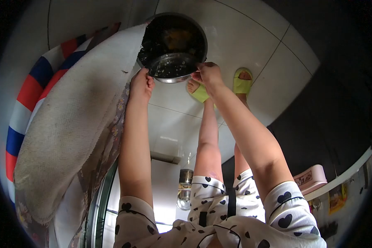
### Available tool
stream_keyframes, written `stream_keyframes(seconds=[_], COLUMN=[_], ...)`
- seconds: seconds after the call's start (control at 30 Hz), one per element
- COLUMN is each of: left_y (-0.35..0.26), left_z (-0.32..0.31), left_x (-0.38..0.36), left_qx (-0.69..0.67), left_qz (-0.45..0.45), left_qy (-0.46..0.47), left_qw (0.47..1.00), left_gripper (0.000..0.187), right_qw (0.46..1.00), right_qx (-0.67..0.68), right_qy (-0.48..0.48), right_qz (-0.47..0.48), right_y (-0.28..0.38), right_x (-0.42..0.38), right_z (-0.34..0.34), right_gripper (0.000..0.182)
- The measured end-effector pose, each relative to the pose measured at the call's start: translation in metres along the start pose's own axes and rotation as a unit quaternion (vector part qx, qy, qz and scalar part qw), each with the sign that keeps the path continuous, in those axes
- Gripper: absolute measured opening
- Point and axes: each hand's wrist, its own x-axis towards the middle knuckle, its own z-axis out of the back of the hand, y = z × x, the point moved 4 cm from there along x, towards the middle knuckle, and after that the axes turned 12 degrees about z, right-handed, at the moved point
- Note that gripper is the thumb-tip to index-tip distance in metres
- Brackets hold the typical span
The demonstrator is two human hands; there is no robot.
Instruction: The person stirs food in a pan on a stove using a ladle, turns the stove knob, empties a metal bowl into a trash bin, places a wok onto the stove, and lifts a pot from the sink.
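A shiny metal bowl (172, 78) with pale wet bits on its inside is held at the mouth of a round, dark-lined bin (202, 35). An orange-brown lump (177, 38) and other dark matter lie in the bin. The bowl looks tilted forward, away from me. My left hand (142, 85) is closed on its left rim, thumb and fingers pinched together. At the right rim, my right hand (208, 76) grips the bowl between thumb and fingers. The bowl hides the near part of the bin.
A greyish-white cloth (78, 111) hangs on the left and covers part of the bin's left side. Red, white and blue striped fabric (22, 107) lies beyond it. My feet in green slippers (242, 84) stand on the tiled floor (244, 37). A pink box (312, 180) sits at right.
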Motion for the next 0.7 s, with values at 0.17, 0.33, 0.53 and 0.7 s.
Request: stream_keyframes(seconds=[0.17,0.33,0.53,0.7], left_y=[-0.008,0.005,0.02,0.019], left_z=[-0.013,-0.01,-0.005,-0.008], left_x=[-0.019,-0.01,-0.015,-0.014], left_qx=[-0.042,-0.044,-0.067,-0.074], left_qz=[-0.036,-0.003,-0.04,-0.019], left_qy=[0.004,-0.008,0.024,0.01], left_qw=[0.998,0.999,0.997,0.997], left_gripper=[0.017,0.017,0.015,0.013], right_qw=[0.999,0.996,0.997,0.997], right_qx=[0.021,0.001,-0.044,-0.033], right_qy=[-0.013,-0.043,-0.036,-0.028], right_qz=[0.028,0.078,0.056,0.065], right_y=[0.014,0.011,-0.002,0.004], right_x=[-0.016,-0.029,-0.021,-0.019], right_z=[-0.001,-0.003,0.003,0.002], right_gripper=[0.016,0.018,0.018,0.018])
